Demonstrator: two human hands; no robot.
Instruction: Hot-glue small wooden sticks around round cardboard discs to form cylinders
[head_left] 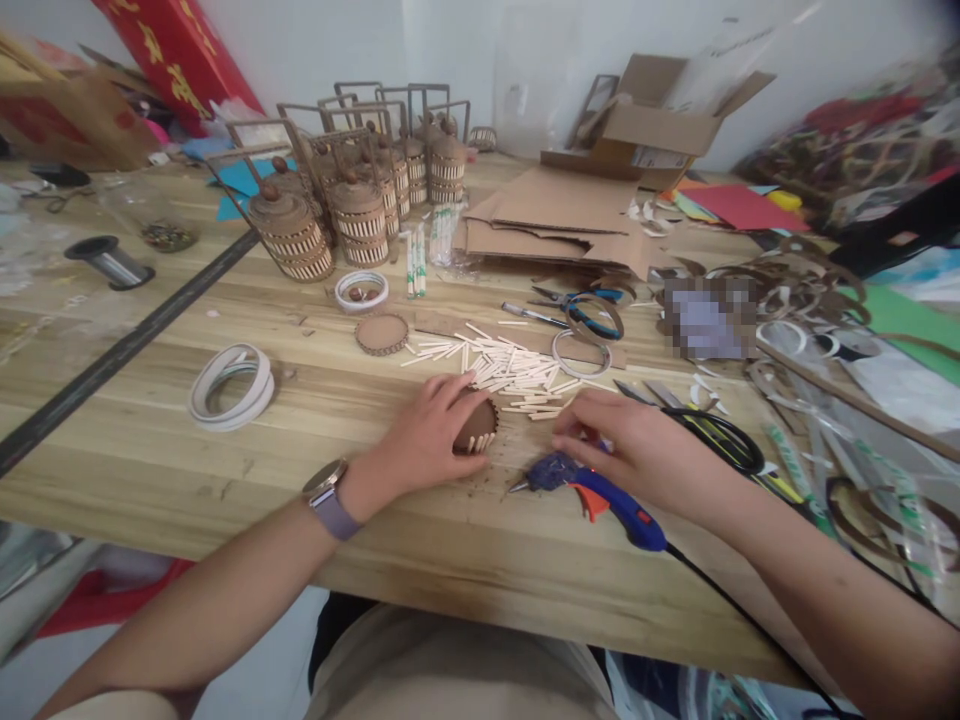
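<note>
Pale cloth (461, 670) over the person's torso fills the bottom of the view, just short of the near edge of the tabletop (435, 545). Beyond that edge, near the middle, lies a round brown base (471, 428) with short sticks (482, 443) standing along part of its rim. The left hand (435, 430) has its fingers clamped about the base, thumb on the near side and forefinger across the far side. The right hand (630, 435) is bent above a glue gun (634, 520) lying on the wood, nozzle pointing left; whether those fingers pinch anything cannot be told.

Bare wood runs between the base and the near edge, and more lies left of the left wrist, as far as white rings (231, 387) and a long black strip (127, 345). Room is tighter on the far side, where loose sticks (517, 365) spread almost to the base, and at right, where cutters and curled strips (795, 285) crowd together.

Gold characters mark a red box (180, 65), cut off by the top of the view; green print on slim packets (416, 262) is too small to read. Pixelation hides one patch at right. Behind, handled baskets (292, 235) overlap, and the right forearm covers part of the gun's cord (742, 610).
</note>
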